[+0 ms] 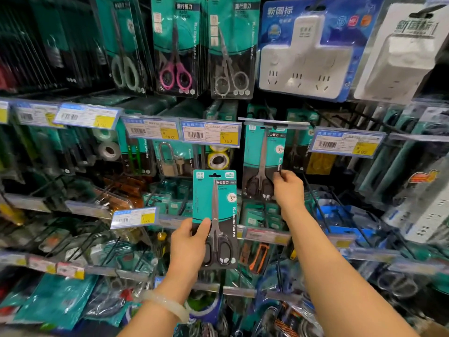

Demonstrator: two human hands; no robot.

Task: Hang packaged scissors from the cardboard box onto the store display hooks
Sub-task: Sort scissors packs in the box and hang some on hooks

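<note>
Head view: left-hand fingers [202, 226] are narrowed around the lower left edge of a scissors pack [215, 218], thumb pressed flat on its front and the other fingers hidden behind the card. That left hand [188, 242] holds the pack upright, just below and left of the hanging pack [263, 164]. The held pack is a flat rectangular card, teal over the upper part and dark grey toward the bottom, with a glossy clear blister over slim steel blades and black oval loop handles; a slot is cut in its top edge.

Right-hand fingers [279, 177] are pinched on the right edge of the hanging pack, near its handles, the right hand [289, 188] just beside it. This pack has the same teal card and black-handled scissors, and its top sits under a clear plastic label strip [274, 122] at the end of a display hook; the hook itself is hidden there.

Left of the hanging pack, a price tag [210, 133] with a yellow patch hangs in a clear holder. A pale, smooth bangle [167, 306] circles the left wrist, well below it.
</note>
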